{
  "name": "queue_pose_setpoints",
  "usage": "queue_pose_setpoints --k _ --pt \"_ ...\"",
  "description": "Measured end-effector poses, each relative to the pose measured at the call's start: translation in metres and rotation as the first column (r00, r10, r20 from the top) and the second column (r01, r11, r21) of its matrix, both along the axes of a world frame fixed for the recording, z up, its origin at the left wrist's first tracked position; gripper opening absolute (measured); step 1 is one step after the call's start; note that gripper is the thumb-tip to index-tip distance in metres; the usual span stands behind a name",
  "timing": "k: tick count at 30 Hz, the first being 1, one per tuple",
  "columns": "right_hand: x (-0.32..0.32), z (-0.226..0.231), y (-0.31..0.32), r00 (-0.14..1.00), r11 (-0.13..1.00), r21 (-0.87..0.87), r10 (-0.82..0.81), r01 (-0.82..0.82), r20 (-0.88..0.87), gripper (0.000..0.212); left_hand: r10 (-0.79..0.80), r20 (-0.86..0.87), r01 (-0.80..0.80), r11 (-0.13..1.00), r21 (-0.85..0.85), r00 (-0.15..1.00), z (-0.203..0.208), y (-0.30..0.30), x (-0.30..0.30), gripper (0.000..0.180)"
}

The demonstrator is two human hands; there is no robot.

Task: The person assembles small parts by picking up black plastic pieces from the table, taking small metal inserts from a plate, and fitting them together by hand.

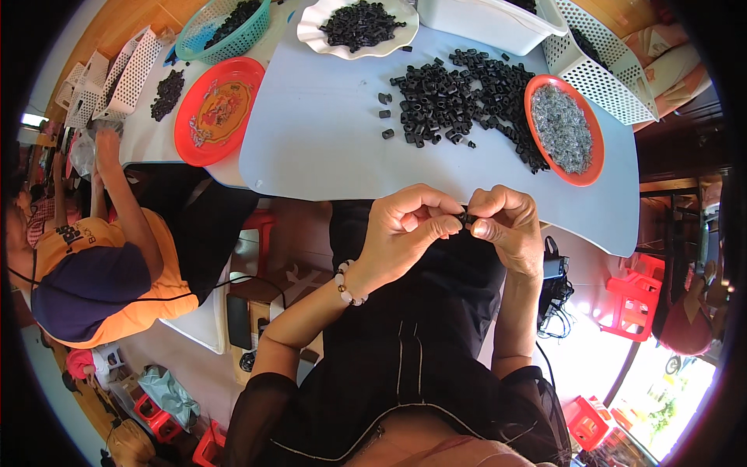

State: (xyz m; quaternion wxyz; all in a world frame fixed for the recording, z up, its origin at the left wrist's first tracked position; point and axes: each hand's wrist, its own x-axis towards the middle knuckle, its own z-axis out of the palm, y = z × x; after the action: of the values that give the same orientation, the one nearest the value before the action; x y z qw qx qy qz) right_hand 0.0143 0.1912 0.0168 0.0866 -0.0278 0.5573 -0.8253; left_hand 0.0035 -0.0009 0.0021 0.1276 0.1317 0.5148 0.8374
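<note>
Pinching at least one small black plastic piece [466, 219] between left hand [406, 227] and right hand [510, 229], at near edge of one pale blue-grey desk [319, 132], alongside one uncountable heap of short black pieces [436, 105], one orange oval dish [576, 180] of clear bits and one white scalloped plate [310, 33].

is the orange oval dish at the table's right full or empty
Looks full: small clear pieces cover the orange oval dish, leaving mainly its rim bare.

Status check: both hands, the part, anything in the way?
Left hand, right hand: both pinching. Small black part: between fingertips, which partly hide it. Beyond, on the pale blue table: loose black pieces, orange dish of clear pieces.
</note>
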Motion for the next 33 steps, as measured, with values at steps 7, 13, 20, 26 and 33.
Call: queue_pose_setpoints --k 7,13,20,26,33 --pt "-0.001 0.002 0.002 0.999 0.998 0.043 0.047 -0.047 0.004 0.02 0.04 -0.186 -0.061 0.992 -0.107 0.982 -0.001 -0.003 -0.001 0.013" --pt "-0.002 0.001 0.01 0.986 0.985 0.051 0.166 -0.167 0.023 0.016 0.052 -0.46 -0.196 0.942 -0.271 0.886 0.007 -0.008 0.0 0.017" --pt "-0.002 0.001 0.008 0.971 0.974 0.025 0.224 -0.227 0.085 0.019 0.029 -0.553 -0.27 0.894 -0.359 0.832 0.02 -0.014 0.007 0.01" --pt "0.0 0.001 0.007 0.964 0.967 0.075 0.232 -0.243 0.127 0.019 0.016 -0.577 -0.276 0.889 -0.365 0.816 0.015 -0.014 0.01 0.023" --pt "0.006 0.015 -0.017 0.997 0.958 0.276 -0.066 0.074 -0.038 0.017 0.098 -0.127 -0.113 0.986 -0.12 0.987 -0.003 -0.009 0.007 0.013"
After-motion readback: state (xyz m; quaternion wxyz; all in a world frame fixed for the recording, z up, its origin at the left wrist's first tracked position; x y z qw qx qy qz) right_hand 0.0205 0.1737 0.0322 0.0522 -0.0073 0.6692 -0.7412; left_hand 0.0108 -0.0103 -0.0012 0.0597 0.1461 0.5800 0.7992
